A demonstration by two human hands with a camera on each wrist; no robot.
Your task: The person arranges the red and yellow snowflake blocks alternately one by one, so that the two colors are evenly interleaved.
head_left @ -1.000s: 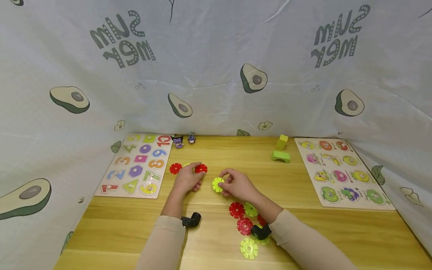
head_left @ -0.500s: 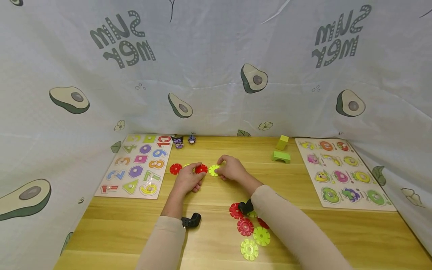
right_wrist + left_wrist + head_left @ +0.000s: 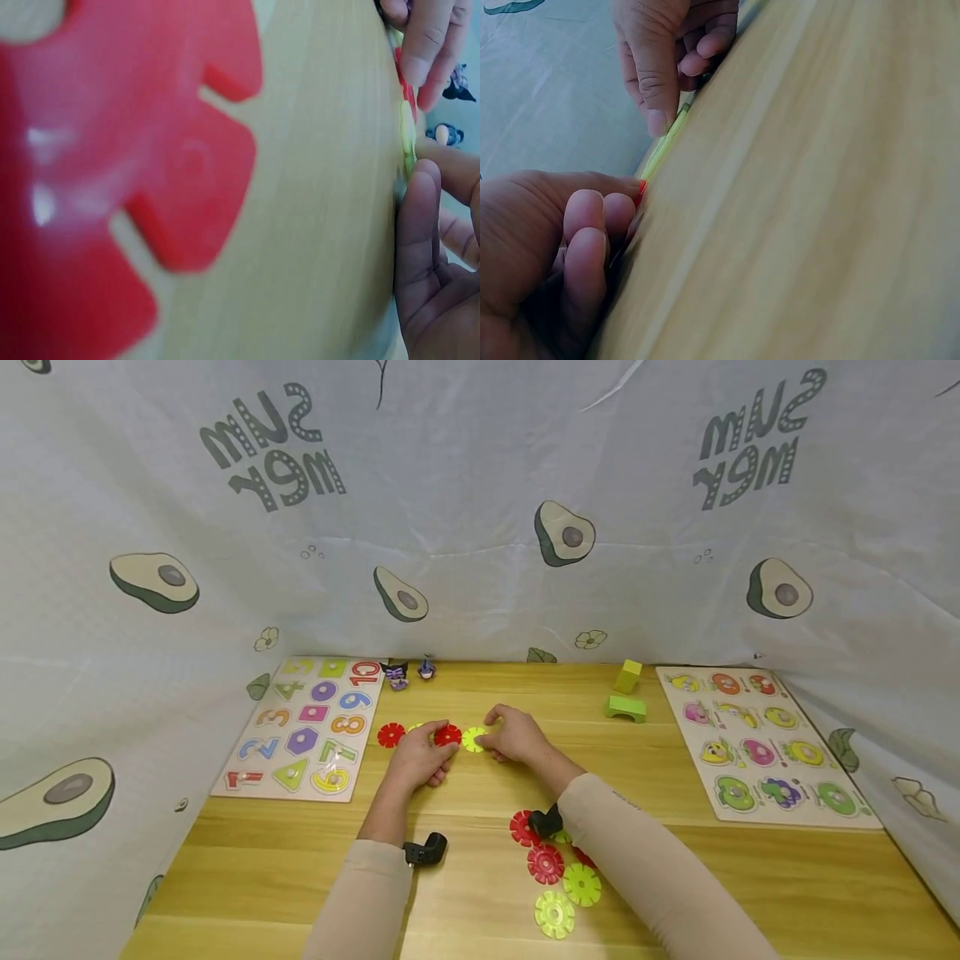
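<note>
Avocado-print cloth (image 3: pixel 480 585) hangs behind the counter (image 3: pixel 472 893), and look: the yellow disc (image 3: pixel 472 740) is up near mid-frame now, giving the red disc (image 3: pixel 448 735) a right-hand neighbour! Right grip (image 3: pixel 519 737) pinches yellow; left grip (image 3: pixel 415 760) holds the red one from its left side.

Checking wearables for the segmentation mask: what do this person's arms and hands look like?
Left sleeve and right sleeve: long, beige, ending short of the hands; faint dark marks on the right one. Left hand and right hand: no gloves. Left wrist camera and right wrist camera: small, black. No cables visible.
</note>
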